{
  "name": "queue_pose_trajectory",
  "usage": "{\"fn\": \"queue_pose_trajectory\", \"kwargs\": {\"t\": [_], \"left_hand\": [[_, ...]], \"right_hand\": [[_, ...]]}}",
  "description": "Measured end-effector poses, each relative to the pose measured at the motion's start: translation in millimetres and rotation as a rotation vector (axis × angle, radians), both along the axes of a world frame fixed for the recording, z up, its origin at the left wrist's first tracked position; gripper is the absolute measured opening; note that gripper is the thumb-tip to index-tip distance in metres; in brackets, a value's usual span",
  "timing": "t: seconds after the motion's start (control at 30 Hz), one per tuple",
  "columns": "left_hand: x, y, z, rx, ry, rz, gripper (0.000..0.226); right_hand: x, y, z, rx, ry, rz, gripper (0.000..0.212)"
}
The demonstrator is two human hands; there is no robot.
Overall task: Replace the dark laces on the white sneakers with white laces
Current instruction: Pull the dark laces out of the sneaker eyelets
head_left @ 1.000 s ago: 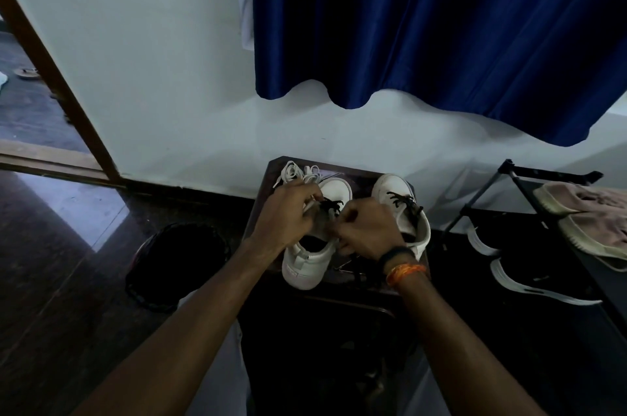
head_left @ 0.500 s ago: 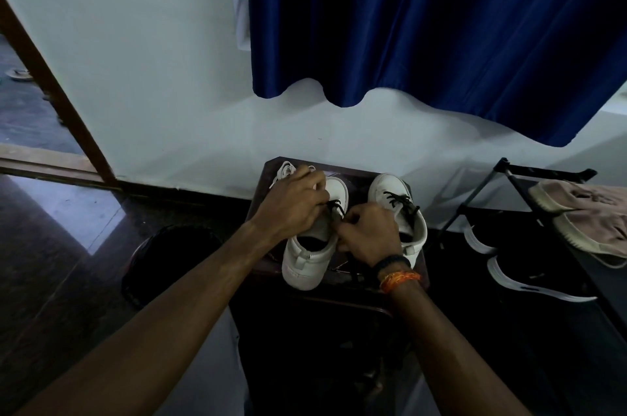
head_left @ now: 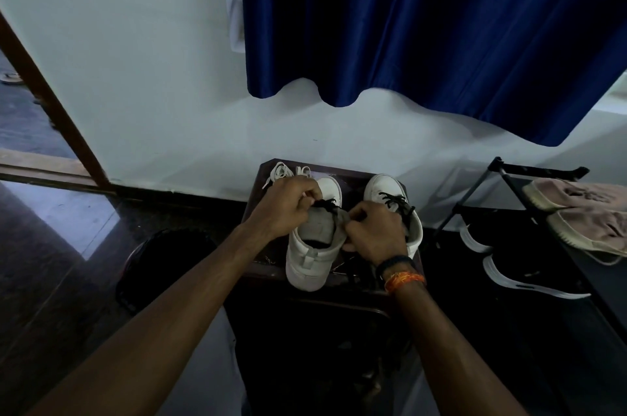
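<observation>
while both curl, the dark lace lies between left hand and right hand.

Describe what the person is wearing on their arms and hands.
Both forearms are bare, with no sleeves in view and no gloves. The left hand and its wrist carry nothing. Just below the right hand, the wrist has a dark band and, beside it, an orange thread band with red and yellow strands.

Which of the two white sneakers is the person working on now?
The left white sneaker: the left hand and right hand both work at its dark lace. The right white sneaker stands untouched, fully laced.
</observation>
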State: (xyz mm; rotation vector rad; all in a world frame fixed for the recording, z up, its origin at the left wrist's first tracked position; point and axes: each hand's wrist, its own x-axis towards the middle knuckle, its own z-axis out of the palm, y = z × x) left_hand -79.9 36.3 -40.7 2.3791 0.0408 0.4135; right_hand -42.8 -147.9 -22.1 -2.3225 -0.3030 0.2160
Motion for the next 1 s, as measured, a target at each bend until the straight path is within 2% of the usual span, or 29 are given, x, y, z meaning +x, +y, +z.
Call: {"fn": "queue_pose_trajectory", "kwargs": {"t": [0.2, 0.37, 0.43, 0.57, 0.7, 0.83, 0.9, 1.0], "left_hand": [[5.9, -2.8, 0.2, 0.235, 0.046, -0.116, 0.038], [10.3, -4.7, -1.0, 0.271, 0.036, -0.099, 0.017], [11.8, -3.7, -2.2, 0.236, 0.017, -0.098, 0.014], [12.4, -8.1, 0.8, 0.086, 0.028, -0.002, 0.016], [9.4, -18.8, -1.4, -0.093, 0.009, 0.213, 0.022], [13.8, -20.0, -6.4, -0.256, 0.012, 0.467, 0.012], [16.6, -20.0, -4.8, -0.279, -0.006, 0.413, 0.010], [15.2, -16.2, 1.1, -0.216, 0.009, 0.203, 0.018]], "right_hand": [[-1.5, 3.8, 8.8, -0.150, -0.116, 0.084, 0.013], [1.0, 8.6, 9.0, -0.150, -0.225, 0.110, 0.025], [2.6, 10.4, 10.2, -0.144, -0.261, 0.124, 0.031], [3.1, 6.7, 10.6, -0.132, -0.198, 0.104, 0.033], [6.1, 4.7, 10.0, -0.143, -0.160, 0.132, 0.040], [6.7, 4.2, 10.7, -0.124, -0.154, 0.137, 0.041], [7.3, 4.7, 10.4, -0.121, -0.144, 0.125, 0.041], [9.4, 7.3, 9.6, -0.131, -0.121, 0.146, 0.046]]}}
